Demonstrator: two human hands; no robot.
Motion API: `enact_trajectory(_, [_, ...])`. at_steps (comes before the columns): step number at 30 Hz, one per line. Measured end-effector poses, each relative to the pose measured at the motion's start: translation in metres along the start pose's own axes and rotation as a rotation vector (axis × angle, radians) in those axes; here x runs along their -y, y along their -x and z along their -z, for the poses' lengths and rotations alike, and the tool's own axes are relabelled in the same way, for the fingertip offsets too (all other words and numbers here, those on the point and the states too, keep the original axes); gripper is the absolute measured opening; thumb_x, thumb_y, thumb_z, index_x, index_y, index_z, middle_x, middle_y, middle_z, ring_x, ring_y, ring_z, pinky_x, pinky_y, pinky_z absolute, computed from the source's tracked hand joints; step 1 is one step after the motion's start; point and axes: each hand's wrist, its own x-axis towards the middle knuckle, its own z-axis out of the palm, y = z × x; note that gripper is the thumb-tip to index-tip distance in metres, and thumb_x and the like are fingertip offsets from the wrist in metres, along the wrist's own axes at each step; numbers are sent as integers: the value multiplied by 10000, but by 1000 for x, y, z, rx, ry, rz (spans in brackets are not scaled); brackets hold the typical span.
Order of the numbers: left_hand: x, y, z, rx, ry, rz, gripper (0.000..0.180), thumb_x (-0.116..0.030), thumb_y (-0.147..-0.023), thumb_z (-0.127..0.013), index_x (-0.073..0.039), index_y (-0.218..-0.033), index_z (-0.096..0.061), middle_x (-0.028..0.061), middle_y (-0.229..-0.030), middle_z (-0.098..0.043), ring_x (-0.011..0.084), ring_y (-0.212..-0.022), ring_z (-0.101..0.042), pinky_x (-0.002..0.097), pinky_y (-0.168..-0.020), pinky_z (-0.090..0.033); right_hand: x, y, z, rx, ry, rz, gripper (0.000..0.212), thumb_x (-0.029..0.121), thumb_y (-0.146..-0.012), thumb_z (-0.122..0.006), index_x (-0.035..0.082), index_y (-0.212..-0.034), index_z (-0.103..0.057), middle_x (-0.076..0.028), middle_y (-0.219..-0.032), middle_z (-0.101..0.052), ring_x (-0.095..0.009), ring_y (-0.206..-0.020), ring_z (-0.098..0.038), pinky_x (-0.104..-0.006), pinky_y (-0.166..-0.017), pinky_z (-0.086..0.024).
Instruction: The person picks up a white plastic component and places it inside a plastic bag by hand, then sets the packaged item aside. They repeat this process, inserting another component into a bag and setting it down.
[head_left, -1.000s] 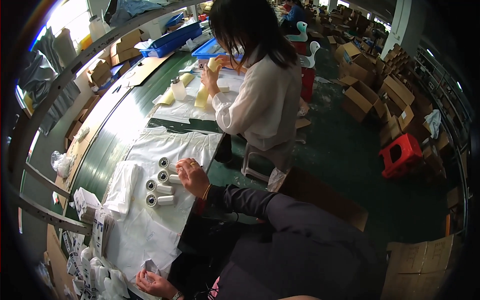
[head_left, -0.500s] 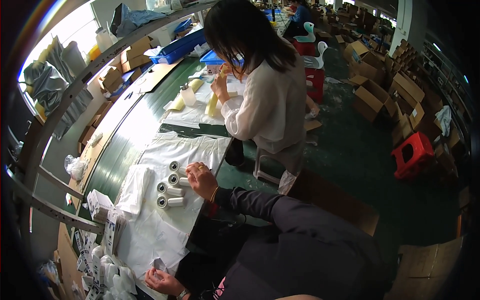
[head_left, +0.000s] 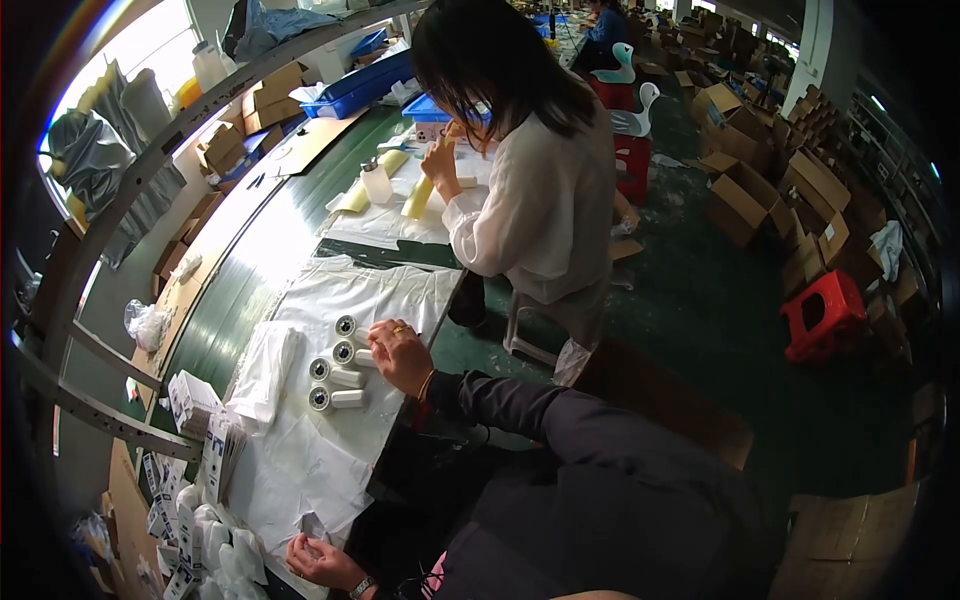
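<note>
On the white sheet (head_left: pixel 375 295) over the bench, several white devices with round, dark-ringed heads and short handles lie in a row, heads to the left. My right hand (head_left: pixel 400 356) is at the far end of the row, fingers bent and closed around the handle of the farthest white device (head_left: pixel 346 326). Down at the near end of the sheet is my left hand (head_left: pixel 325 562), a watch on its wrist. Its fingers are pinched together beside a small greyish folded piece (head_left: pixel 312 524); what they hold is too small to make out.
Folded white cloth (head_left: pixel 268 365) lies left of the devices. Stacked printed boxes (head_left: pixel 222 450) and white wrapped items (head_left: pixel 215 540) crowd the near left. A metal frame (head_left: pixel 95 250) arches over the left side. Beyond, a co-worker (head_left: pixel 535 190) handles a yellow tube (head_left: pixel 418 198).
The whole picture has shifted slightly. My hands keep nearly the same places and poses, and the devices still lie in their row. The co-worker's hands have moved a little at the tube.
</note>
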Motion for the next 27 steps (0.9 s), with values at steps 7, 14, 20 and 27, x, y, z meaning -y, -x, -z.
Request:
enact_trajectory(7, [0,1,0,1,-9,-4,143,49,-907,-676,21,-1040,-721,124,-1149,-710,333,-1150,-649,485,-1069,-496,-1,1,0,17,-12,-7,116,103,-947,-669,43,-1046,-684,-143,-1155,-693,-356,-1130,-651,-464,-1040,-499])
enact_trajectory(14, [-2,0,-1,5,-25,-5,145,46,-912,-670,22,-1046,-721,126,-1153,-713,335,-1149,-649,482,-1065,-499,-2,-1,-1,8,-5,-7,112,104,-951,-663,43,-1042,-684,-141,-1152,-693,-356,-1122,-652,-463,-1042,-501])
enact_trajectory(20, [-8,-1,2,0,-8,13,114,41,-915,-661,41,-1012,-721,137,-1123,-720,333,-1114,-655,478,-1047,-500,-3,0,0,16,-8,13,88,66,-954,-669,34,-1035,-681,-134,-1168,-703,-355,-1095,-658,-450,-1003,-525])
enact_trajectory(27, [-4,-2,2,13,9,9,138,36,-916,-672,23,-1044,-722,124,-1146,-715,334,-1138,-650,470,-1049,-504,1,-4,6,-19,-73,44,105,44,-955,-680,38,-1059,-690,-130,-1162,-707,-343,-1094,-664,-441,-985,-536])
